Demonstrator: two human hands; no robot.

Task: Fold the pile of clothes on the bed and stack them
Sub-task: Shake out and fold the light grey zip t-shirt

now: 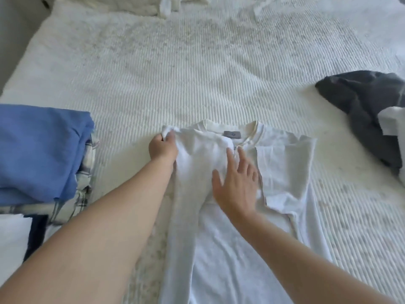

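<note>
White shirt (left shoulder pinched) under flat right fingers.

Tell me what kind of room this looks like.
Most likely a bedroom: a bed with a white ribbed cover, a stack of folded clothes, and hands folding a white shirt.

White ribbed bedspread under soft daylight

A white bed cover with fine raised ribs fills nearly the whole view, its texture running in close parallel lines and rumpling slightly toward the far edge. At the upper left a strip of plain grey wall or floor shows beside the bed's edge; which it is cannot be told. Even, cool light falls across the cover, without hard shadows.
</note>
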